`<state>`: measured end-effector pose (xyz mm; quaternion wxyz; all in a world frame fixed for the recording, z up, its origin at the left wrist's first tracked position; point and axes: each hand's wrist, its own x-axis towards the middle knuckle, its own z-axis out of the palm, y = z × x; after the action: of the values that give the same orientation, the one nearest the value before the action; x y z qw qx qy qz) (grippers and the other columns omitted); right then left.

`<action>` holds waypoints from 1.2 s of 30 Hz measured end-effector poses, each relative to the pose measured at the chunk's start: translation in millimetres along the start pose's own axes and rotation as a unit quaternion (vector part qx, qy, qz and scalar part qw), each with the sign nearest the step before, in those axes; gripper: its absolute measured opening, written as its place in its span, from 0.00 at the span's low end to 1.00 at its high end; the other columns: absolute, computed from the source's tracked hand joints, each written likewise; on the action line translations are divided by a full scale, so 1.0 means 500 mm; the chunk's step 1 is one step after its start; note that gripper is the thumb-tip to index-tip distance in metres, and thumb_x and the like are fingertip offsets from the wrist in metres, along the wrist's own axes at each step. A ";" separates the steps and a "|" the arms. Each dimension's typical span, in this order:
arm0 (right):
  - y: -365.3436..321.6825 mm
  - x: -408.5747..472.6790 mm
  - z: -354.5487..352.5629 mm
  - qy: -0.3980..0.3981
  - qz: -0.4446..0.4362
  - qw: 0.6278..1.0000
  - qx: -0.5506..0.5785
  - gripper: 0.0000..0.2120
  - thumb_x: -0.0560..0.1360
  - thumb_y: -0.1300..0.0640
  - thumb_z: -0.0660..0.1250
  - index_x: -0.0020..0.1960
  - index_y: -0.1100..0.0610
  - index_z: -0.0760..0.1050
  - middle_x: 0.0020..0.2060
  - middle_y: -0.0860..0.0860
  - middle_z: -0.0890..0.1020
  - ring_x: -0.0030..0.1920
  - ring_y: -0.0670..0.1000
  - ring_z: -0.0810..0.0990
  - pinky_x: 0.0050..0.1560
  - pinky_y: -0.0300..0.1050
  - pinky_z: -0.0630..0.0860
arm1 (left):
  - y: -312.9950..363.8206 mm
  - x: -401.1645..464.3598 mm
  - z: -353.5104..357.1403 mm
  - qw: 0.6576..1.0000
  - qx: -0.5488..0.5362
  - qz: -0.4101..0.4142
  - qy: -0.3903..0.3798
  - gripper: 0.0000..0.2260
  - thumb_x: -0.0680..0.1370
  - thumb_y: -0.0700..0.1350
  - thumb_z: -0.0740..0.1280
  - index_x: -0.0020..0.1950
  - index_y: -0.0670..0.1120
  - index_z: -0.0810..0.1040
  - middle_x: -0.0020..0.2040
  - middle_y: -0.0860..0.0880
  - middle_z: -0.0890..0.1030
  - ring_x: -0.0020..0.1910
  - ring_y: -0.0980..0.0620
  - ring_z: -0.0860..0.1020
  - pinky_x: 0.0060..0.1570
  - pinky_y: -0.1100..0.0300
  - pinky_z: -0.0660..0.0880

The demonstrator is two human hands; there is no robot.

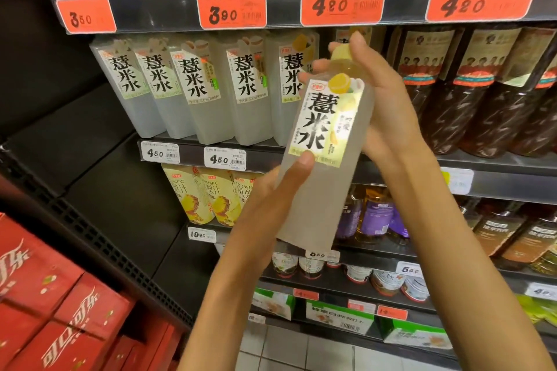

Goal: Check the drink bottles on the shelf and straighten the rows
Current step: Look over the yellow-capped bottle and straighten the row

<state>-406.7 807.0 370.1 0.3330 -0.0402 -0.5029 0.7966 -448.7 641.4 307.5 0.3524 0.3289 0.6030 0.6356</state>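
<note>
I hold a tall frosted white drink bottle (319, 166) with big black characters and a lemon picture, tilted, in front of the shelf. My right hand (379, 99) wraps its neck and yellow cap from behind. My left hand (271, 190) grips its lower body, thumb on the label's bottom edge. Behind it, a row of matching frosted bottles (193, 90) stands on the shelf (193, 144), leaning slightly, labels forward. The gap the held bottle came from is hidden by my hands.
Dark brown tea bottles (470, 93) fill the shelf to the right. Yellow juice bottles (208, 193) and purple-labelled bottles (376, 214) sit one shelf down. Red cola cartons (54, 295) are stacked at lower left. Orange price tags (232, 7) line the upper shelf edge.
</note>
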 end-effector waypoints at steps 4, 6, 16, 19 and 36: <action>-0.007 -0.005 0.008 -0.002 -0.040 0.989 -0.141 0.12 0.77 0.45 0.62 0.52 0.53 0.76 0.47 0.52 0.84 0.51 0.53 0.83 0.58 0.50 0.76 | -0.021 0.015 0.024 0.995 0.020 0.066 0.073 0.19 0.69 0.66 0.64 0.52 0.56 0.79 0.45 0.57 0.85 0.43 0.57 0.84 0.36 0.65 0.79; -0.005 -0.013 0.009 -0.014 -0.040 0.984 -0.172 0.12 0.78 0.44 0.61 0.54 0.50 0.77 0.48 0.48 0.84 0.52 0.49 0.83 0.58 0.46 0.76 | -0.028 0.024 0.026 0.990 0.034 0.102 0.095 0.17 0.69 0.63 0.64 0.53 0.56 0.77 0.44 0.62 0.83 0.41 0.63 0.82 0.32 0.70 0.75; 0.001 -0.052 0.025 -0.109 -0.221 0.938 -0.245 0.16 0.73 0.47 0.68 0.56 0.54 0.76 0.49 0.55 0.82 0.52 0.54 0.81 0.55 0.49 0.76 | -0.058 0.059 0.005 0.975 0.052 0.192 0.101 0.24 0.70 0.59 0.70 0.63 0.53 0.72 0.54 0.63 0.81 0.55 0.62 0.79 0.48 0.69 0.76; -0.004 -0.057 0.020 -0.155 -0.228 0.939 -0.207 0.23 0.71 0.41 0.69 0.59 0.55 0.75 0.50 0.54 0.81 0.53 0.54 0.81 0.56 0.50 0.74 | -0.060 0.064 -0.003 0.971 0.050 0.210 0.103 0.29 0.68 0.65 0.70 0.64 0.52 0.71 0.56 0.58 0.82 0.58 0.57 0.79 0.50 0.65 0.77; 0.017 -0.024 0.039 -0.034 -0.103 0.990 -0.092 0.15 0.77 0.51 0.59 0.49 0.63 0.75 0.39 0.53 0.82 0.43 0.54 0.80 0.48 0.47 0.76 | -0.058 0.053 0.029 0.984 0.066 0.155 0.058 0.44 0.61 0.80 0.58 0.71 0.57 0.63 0.61 0.58 0.76 0.57 0.62 0.77 0.46 0.69 0.76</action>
<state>-409.3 782.6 369.2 0.3907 0.0080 -0.5866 0.7093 -449.2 672.1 279.1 0.1918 0.4033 0.6050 0.6592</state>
